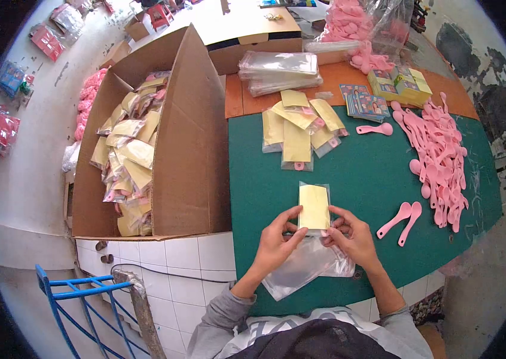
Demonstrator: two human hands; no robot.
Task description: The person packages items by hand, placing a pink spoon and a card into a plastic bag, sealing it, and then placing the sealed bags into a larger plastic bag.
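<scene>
Between both hands is a small clear plastic bag with a pale yellow card (314,206) in it, held upright over the green table top. My left hand (282,238) pinches its left edge and lower corner. On the other side my right hand (351,236) grips the lower right edge, where a bit of pink shows. Under the hands lie loose clear plastic bags (301,269). Two pink spoons (405,224) rest to the right of my right hand. Farther back, several filled bags with yellow cards (296,142) lie in a loose pile.
A tall cardboard box (196,149) at the left holds many filled bags. Pink spoons (438,161) are heaped at the right, with a single pink spoon (375,129) near printed cards (365,105). Stacked clear bags (280,64) sit behind. A blue metal frame (85,294) stands lower left.
</scene>
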